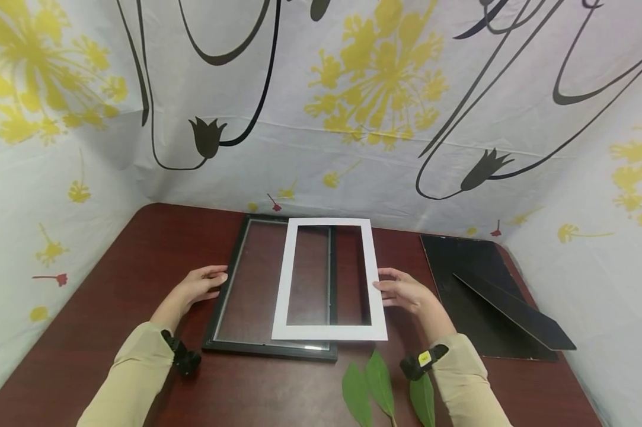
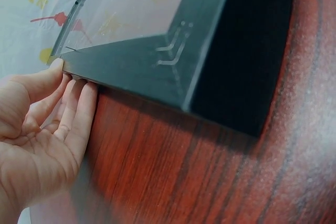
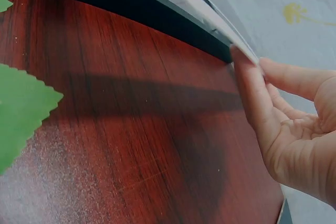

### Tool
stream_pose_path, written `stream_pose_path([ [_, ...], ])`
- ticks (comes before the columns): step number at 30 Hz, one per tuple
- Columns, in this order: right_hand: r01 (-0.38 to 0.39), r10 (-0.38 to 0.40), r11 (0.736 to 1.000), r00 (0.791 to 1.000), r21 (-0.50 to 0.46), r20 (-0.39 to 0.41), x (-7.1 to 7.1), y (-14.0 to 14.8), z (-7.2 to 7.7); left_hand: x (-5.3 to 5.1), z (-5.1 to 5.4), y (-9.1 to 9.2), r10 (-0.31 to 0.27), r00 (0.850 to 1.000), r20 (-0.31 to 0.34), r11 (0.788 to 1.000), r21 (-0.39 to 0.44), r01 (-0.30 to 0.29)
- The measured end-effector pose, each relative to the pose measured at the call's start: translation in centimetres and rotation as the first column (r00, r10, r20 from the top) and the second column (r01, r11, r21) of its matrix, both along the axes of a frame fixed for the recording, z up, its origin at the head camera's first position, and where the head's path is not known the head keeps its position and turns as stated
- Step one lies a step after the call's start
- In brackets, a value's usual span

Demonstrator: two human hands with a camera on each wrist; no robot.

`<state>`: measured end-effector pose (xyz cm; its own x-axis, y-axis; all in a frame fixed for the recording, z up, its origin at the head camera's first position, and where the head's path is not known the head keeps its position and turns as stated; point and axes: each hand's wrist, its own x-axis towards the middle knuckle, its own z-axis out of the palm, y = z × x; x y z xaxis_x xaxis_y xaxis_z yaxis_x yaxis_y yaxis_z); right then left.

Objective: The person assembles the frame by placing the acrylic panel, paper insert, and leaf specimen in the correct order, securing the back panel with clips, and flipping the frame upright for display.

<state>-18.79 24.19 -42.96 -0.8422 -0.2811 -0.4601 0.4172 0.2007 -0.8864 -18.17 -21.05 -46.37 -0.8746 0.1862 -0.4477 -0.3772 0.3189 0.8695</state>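
The left hand, its thumb and fingers closed lightly together, pinches the left side of the black rectangular picture frame with what looks like a clear pane. The frame lies on the dark red wood-grain worktop. The right hand pinches the right edge of the white rectangular mat with a cut-out window, gripping only a narrow margin. The mat overlaps the frame's right half, offset to the right and casting a shadow.

Held by one side, the thin mat could sag, twist or crease, and a loose pinch might let it slip. Lowered at this offset, it would likely catch on the frame's right rail. Fingertips straying inward could smudge the pane. The green leaves lie close below, one partly beneath the right wrist's black camera; a low sweep might drag or bruise them.
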Motion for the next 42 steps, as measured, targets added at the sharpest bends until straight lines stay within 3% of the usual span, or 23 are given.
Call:
stream_pose_path([
  [11,-0.018,0.018,1.000,1.000,-0.001,0.008,0.4,-0.1,0.2,-0.5,0.4,0.8,0.059,0.997,0.057,0.994,-0.094,-0.054],
  [23,-0.029,0.029,1.000,1.000,-0.003,-0.001,1.1,-1.1,-0.5,-0.5,0.3,0.8,0.068,0.995,0.070,0.995,-0.083,-0.062],
  [35,0.004,-0.005,0.999,1.000,0.054,0.019,0.6,-4.8,-1.0,-0.7,-0.1,0.9,0.079,0.995,0.059,0.995,-0.070,-0.075],
  [42,0.057,-0.059,0.984,0.998,0.167,0.007,-0.2,-8.0,-0.9,-0.5,0.2,0.8,0.079,0.995,0.054,0.994,-0.085,-0.075],
])
